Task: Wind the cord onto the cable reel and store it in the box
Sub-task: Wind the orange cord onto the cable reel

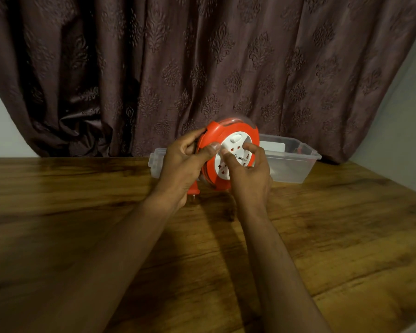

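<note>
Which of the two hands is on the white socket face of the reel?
The right hand: its fingers rest on the cable reel's white socket face. The left hand grips the orange rim instead.

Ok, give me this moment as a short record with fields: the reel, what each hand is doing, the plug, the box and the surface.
reel: orange cable reel with white socket face, held up above the table
left hand: left hand grips the reel's left rim, thumb on the front
right hand: right hand has fingers curled on the white socket face
plug: orange plug pokes out below the left hand
box: clear plastic box behind the reel, open
surface: wooden table
backdrop: brown patterned curtain
</note>
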